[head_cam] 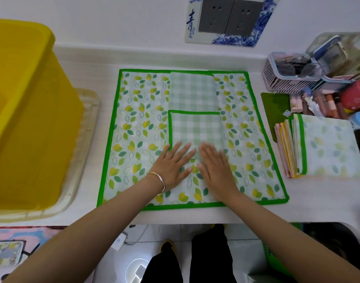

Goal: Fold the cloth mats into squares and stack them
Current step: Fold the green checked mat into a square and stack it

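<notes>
Pressing both palms flat on the mat (138, 127), fingers straight, gripping nothing: left hand (171, 162) and right hand (216, 166) lie side by side on the near part of a checked flap.

The mat lies spread mid-table (297, 197), leaf print up, green binding all round. Its near edge runs just inside the table's near edge; its far edge sits close to the wall.

There is a bare strip of table to the left, before the tray (90, 119) under the yellow bin (22, 109). A narrower strip lies to the right, before the stack (328, 148) of folded mats.

Two pale green check flaps lie folded onto the print. The near one is green-edged on its left and far sides. The cloth looks thin and flat.

Basket (287, 78), far right: contents blurred. The bin is cut off at the left.
</notes>
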